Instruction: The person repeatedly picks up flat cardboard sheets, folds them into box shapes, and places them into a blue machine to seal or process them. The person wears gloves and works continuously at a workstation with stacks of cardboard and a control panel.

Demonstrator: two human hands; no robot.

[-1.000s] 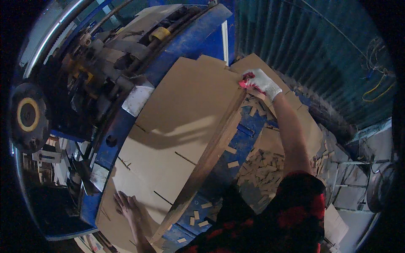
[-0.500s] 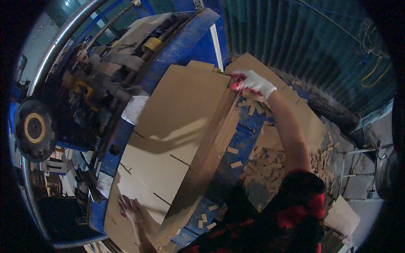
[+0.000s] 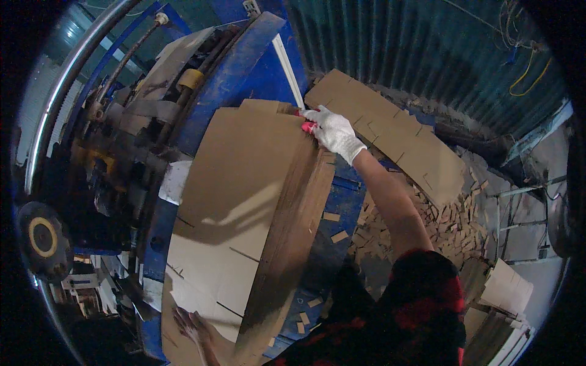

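Observation:
A tall stack of slotted brown cardboard sheets (image 3: 220, 165) lies on a blue machine bed, running from near left to far middle. My bare left hand (image 3: 194, 328) rests on the top sheet at the near end, fingers stretched out. In a white knit glove with red fingers, my right hand (image 3: 332, 131) is at the stack's far right corner. Its thumb and forefinger close around the edge there; the other fingers are partly hidden. Shadows of an arm and hand fall across the top sheet.
Left of the stack stands a dark machine with a round black wheel (image 3: 43, 236) and a chrome rail (image 3: 52, 104). More slotted cardboard (image 3: 390, 131) lies at the right, near a heap of small offcuts (image 3: 452, 229). A corrugated wall (image 3: 390, 52) rises behind.
The view has shifted, so the stack and machine sit further left and lower. My right hand has turned to show more of its back at the corner. My left hand stays on the near end.

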